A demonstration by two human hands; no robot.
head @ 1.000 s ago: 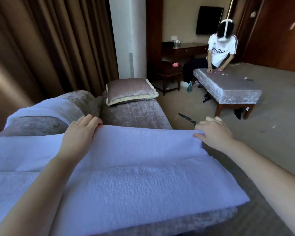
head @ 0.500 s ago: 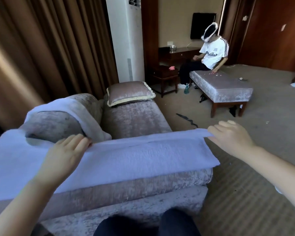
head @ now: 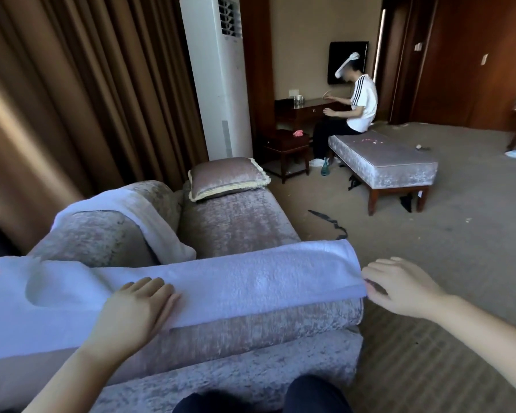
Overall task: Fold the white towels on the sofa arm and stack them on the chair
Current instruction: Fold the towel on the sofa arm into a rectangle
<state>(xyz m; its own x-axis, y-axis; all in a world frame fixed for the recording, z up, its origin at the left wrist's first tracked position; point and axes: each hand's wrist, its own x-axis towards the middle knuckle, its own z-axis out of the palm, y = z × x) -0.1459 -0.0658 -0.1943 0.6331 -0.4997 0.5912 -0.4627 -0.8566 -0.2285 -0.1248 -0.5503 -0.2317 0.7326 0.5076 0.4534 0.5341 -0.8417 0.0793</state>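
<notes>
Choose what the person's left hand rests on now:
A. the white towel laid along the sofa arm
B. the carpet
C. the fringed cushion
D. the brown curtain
A: the left hand lies flat, with its fingers straight, on the white towel that is spread along the sofa arm.

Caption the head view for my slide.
Left hand presses a folded white towel on the sofa arm while the right hand touches its end.
</notes>
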